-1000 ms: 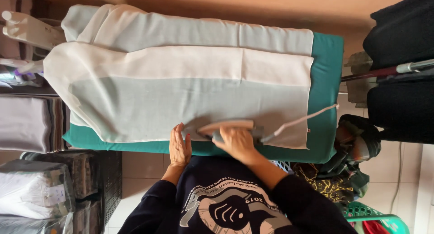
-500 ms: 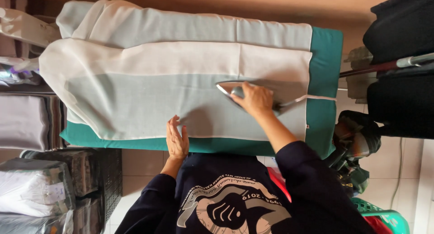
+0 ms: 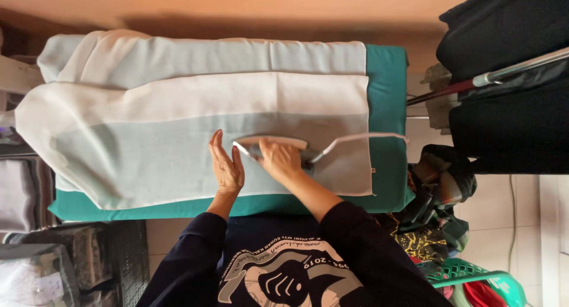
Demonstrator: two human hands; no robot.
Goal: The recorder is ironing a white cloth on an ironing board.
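A pale grey-white cloth [image 3: 178, 123] lies spread over an ironing board with a teal cover [image 3: 385, 82]. My right hand [image 3: 278, 159] grips the handle of a clothes iron [image 3: 275, 143] that rests flat on the cloth near the middle. Its white cord [image 3: 361, 138] runs off to the right across the teal cover. My left hand [image 3: 225, 165] lies flat on the cloth just left of the iron's tip, fingers together and stretched out.
Dark garments [image 3: 504, 88] hang on a metal rail [image 3: 515, 70] at the right. A pile of clothes [image 3: 441, 188] and a green basket [image 3: 474, 280] sit at lower right. Folded laundry in bags [image 3: 35, 271] stacks at lower left.
My right hand has slid the iron left and nearer to me, back beside my left hand. The left hand has shifted slightly onto the cloth.
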